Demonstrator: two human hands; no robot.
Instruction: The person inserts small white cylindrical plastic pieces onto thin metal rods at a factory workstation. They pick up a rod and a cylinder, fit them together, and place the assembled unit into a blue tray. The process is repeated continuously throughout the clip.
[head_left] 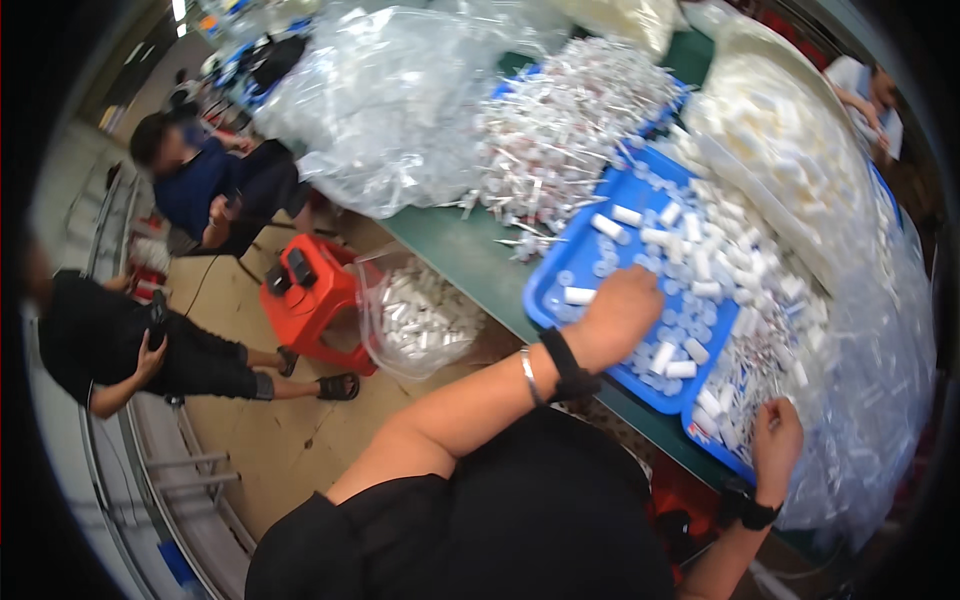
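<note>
Black short-sleeved top [480, 510], black wristbands [568, 366], silver bangle [529, 377]

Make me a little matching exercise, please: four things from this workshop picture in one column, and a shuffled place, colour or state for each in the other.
Things
1. Camera wearer's left hand
2. Stool
3. Camera wearer's right hand
4. Bag beside the stool

Places, colours or states
A. Close to a heap of thin pieces
B. See-through, holding white cylinders
C. Over a blue tray of translucent discs
D. Red, with dark objects on its seat

Right pairs: 1-C; 2-D; 3-A; 4-B
</note>
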